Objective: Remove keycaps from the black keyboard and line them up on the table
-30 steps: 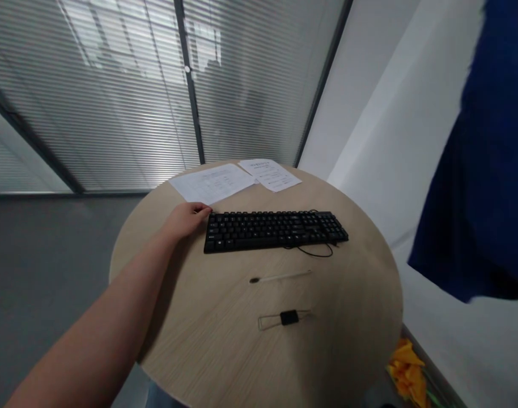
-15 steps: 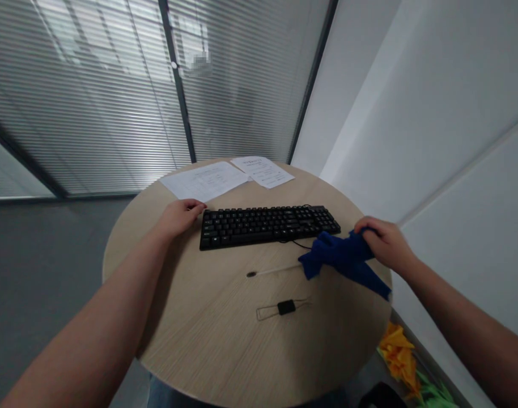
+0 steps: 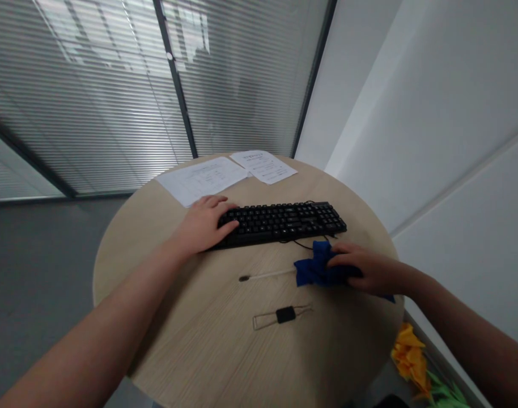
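A black keyboard (image 3: 288, 218) lies across the far half of a round wooden table (image 3: 208, 340). My left hand (image 3: 206, 224) rests flat on the keyboard's left end, fingers stretched over the keys. My right hand (image 3: 359, 271) lies palm down on a crumpled blue cloth (image 3: 312, 266) on the table, just in front of the keyboard's right end. A thin white stick with a dark tip (image 3: 265, 276) lies left of the cloth, its right end at the cloth's edge. A wire keycap puller with a black grip (image 3: 282, 315) lies nearer to me.
Two printed paper sheets (image 3: 208, 178) (image 3: 265, 166) lie at the table's far edge. Glass walls with blinds stand behind, a white wall to the right. Orange and green paper shapes (image 3: 412, 357) lie on the floor at the right. The keyboard cable (image 3: 304, 245) loops on the table.
My left hand has moved from beside the keyboard onto its left end. My right hand brought the blue cloth down and now presses it flat on the table.
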Action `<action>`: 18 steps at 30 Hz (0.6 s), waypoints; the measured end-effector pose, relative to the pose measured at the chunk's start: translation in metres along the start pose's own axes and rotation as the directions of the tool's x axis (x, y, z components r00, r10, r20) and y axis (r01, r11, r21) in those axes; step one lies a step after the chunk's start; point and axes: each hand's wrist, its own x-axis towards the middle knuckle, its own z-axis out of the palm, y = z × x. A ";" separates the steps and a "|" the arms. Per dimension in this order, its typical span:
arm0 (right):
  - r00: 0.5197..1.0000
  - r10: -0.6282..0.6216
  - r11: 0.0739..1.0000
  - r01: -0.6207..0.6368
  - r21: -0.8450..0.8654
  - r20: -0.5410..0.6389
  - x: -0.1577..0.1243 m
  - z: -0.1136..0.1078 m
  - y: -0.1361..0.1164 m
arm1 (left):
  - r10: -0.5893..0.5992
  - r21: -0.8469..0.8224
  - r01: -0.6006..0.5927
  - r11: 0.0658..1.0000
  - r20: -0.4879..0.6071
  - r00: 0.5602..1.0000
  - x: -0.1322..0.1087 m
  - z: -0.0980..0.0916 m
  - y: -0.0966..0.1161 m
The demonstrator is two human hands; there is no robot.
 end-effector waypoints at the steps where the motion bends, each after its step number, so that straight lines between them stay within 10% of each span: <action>1: 0.999 -0.023 1.000 0.022 0.015 0.029 0.002 -0.007 -0.004 | 0.003 0.017 -0.004 1.000 0.050 0.999 -0.001 0.006 0.007; 4: 0.997 -0.074 0.995 0.071 0.077 0.038 0.007 -0.027 -0.002 | -0.047 0.059 0.038 0.997 0.156 0.987 -0.002 0.022 0.018; 7: 0.977 0.008 0.986 0.028 0.162 -0.214 0.025 -0.039 0.027 | -0.121 0.097 0.104 0.990 0.196 0.973 -0.002 0.026 0.014; 10: 0.782 0.294 0.955 -0.213 0.208 -0.549 0.058 -0.034 0.068 | -0.204 0.136 0.178 0.975 0.219 0.954 -0.001 0.022 0.005; 12: 0.698 0.429 0.903 -0.328 0.277 -0.573 0.081 -0.022 0.088 | -0.236 0.133 0.209 0.969 0.246 0.940 0.000 0.019 0.000; 18: 0.718 0.417 0.907 -0.368 0.205 -0.558 0.100 0.004 0.098 | -0.155 0.073 0.140 0.987 0.283 0.947 -0.003 0.011 -0.007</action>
